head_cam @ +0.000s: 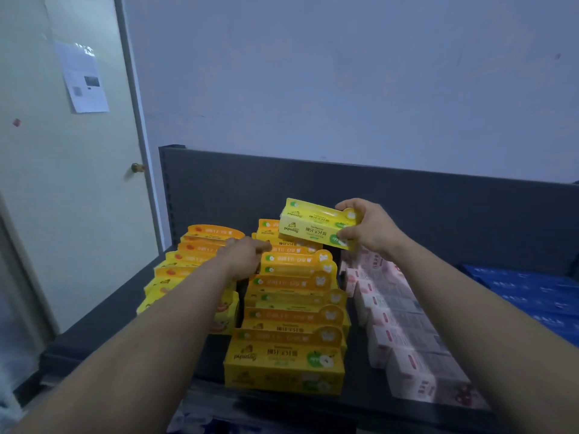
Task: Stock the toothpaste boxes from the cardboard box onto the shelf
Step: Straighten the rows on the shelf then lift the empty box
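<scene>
My right hand (371, 228) grips a yellow toothpaste box (313, 225) by its right end, held above the back of the middle row. That row of yellow boxes with green apple prints (291, 311) runs front to back on the dark shelf (94, 327). My left hand (246, 255) reaches between the middle row and the left row of yellow boxes with orange prints (191, 264), fingers extended and touching the boxes near the back. The cardboard box is not in view.
A row of pink and white boxes (398, 324) lies right of the yellow rows, and blue boxes (532, 292) fill the far right. The shelf's dark back panel (438, 195) rises behind. A door with a knob (137, 167) stands at the left.
</scene>
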